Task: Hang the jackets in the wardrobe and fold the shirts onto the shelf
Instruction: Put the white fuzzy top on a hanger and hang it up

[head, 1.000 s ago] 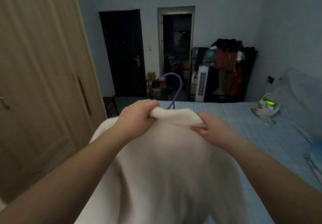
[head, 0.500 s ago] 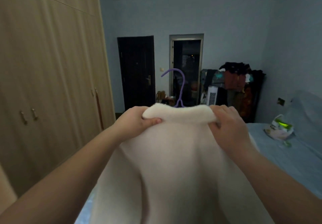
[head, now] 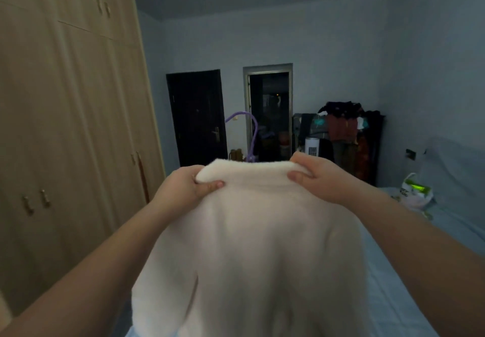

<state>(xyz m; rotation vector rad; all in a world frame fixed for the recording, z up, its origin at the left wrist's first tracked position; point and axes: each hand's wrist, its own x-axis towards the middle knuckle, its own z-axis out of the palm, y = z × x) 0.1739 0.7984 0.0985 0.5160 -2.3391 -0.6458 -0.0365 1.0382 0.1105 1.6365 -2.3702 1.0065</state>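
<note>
A cream fleece jacket (head: pixel 252 252) hangs in front of me, its back toward the camera. It sits on a purple hanger (head: pixel 249 137) whose hook rises above the collar. My left hand (head: pixel 183 189) pinches the collar's left end between thumb and fingers. My right hand (head: pixel 320 176) grips the collar's right end. The wooden wardrobe (head: pixel 68 126) stands along the left with its doors closed. The hanger's body is hidden inside the jacket.
A bed with a blue sheet (head: pixel 409 271) lies at the right, a plastic bag (head: pixel 414 192) on it. At the far wall are a dark door (head: pixel 196 116), an open doorway (head: pixel 270 111) and a rack piled with clothes (head: pixel 343 137).
Both hands have lifted the jacket higher by its collar and spread further apart. The view has tilted up, showing more of the wardrobe and ceiling.
</note>
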